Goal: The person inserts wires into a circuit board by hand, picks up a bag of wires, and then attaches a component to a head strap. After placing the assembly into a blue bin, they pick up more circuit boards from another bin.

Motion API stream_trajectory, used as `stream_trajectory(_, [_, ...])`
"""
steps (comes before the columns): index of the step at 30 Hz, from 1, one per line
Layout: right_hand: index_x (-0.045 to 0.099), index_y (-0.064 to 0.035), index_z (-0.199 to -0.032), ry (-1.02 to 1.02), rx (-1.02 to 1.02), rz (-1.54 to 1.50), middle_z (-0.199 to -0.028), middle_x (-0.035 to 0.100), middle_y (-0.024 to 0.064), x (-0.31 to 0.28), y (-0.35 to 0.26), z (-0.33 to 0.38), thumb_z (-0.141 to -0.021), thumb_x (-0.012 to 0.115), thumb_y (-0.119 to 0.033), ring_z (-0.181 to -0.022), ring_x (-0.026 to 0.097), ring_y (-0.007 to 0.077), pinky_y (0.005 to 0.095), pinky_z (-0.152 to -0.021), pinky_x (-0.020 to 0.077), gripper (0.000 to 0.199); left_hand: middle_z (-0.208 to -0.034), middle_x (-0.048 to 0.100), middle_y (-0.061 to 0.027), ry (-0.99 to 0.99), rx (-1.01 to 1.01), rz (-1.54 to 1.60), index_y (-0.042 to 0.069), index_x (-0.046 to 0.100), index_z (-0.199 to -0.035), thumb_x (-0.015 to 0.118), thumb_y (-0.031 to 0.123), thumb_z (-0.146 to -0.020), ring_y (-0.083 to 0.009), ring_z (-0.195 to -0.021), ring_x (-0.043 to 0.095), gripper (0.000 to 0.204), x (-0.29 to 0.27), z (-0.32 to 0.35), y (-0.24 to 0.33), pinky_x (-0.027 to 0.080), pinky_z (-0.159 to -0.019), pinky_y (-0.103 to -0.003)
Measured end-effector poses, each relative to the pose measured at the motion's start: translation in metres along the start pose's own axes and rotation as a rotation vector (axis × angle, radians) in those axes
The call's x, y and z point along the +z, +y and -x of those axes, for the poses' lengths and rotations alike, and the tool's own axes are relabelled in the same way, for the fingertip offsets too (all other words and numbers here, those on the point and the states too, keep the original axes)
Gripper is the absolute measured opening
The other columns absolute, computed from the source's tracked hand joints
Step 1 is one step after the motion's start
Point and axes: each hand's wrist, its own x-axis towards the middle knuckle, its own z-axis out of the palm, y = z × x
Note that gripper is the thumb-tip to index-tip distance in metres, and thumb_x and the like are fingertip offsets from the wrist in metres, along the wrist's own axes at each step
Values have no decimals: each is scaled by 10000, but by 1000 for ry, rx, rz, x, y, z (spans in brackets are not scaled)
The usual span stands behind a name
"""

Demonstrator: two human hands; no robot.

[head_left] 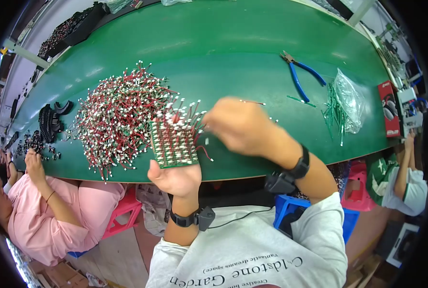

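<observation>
My left hand supports a green circuit-board panel from below, its thumb along the left side. Rows of small boards make up the panel, with red wires ending in white connectors standing up from it. Just right of the panel is my right hand, smeared by motion, so its fingers and anything in them cannot be made out. A large heap of red-wired small boards lies against the panel's left side. One loose red wire hangs off the panel's right edge, next to a small white piece.
Blue-handled cutters lie at the far right, beside thin green strips and a clear plastic bag. A red box stands at the right edge. Black curved parts lie left, near a co-worker's hand.
</observation>
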Motion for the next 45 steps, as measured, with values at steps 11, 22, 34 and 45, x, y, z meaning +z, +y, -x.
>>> stream_trajectory(11, [604, -33, -812, -307, 510, 252, -864, 577, 107, -39, 46, 8, -771, 618, -46, -822, 553, 305, 417, -722, 449, 44, -1344, 499, -170, 159, 20, -40, 54, 360, -1413, 356, 722, -864, -337, -1201, 505, 865, -1, -3, 0, 393, -1012, -502])
stream_trajectory(22, [588, 7, -934, 2, 339, -264, -781, 621, 110, -30, 2, -7, -824, 579, 25, -661, 605, 189, 295, -597, 468, 113, -1318, 486, -262, 102, 54, -40, 26, 290, -1438, 329, 837, -775, -340, -1187, 519, 1048, 6, -3, 1, 459, -966, -442])
stream_trajectory(34, [610, -22, -883, -186, 10, -532, -820, 612, 84, 9, -47, 6, -762, 638, 36, -665, 604, 208, 292, -567, 486, 137, -1303, 516, -137, 148, 105, -224, 34, 293, -1442, 385, 785, -806, -284, -1181, 523, 989, 8, 0, 3, 417, -1004, -425])
stream_trajectory(45, [541, -13, -880, -122, -12, -335, -786, 543, 120, 28, -39, 10, -753, 614, 40, -693, 570, 300, 376, -604, 476, 156, -1307, 502, -187, 62, 105, -228, 52, 235, -1468, 358, 784, -808, -315, -1177, 512, 993, 2, 4, -2, 412, -996, -452])
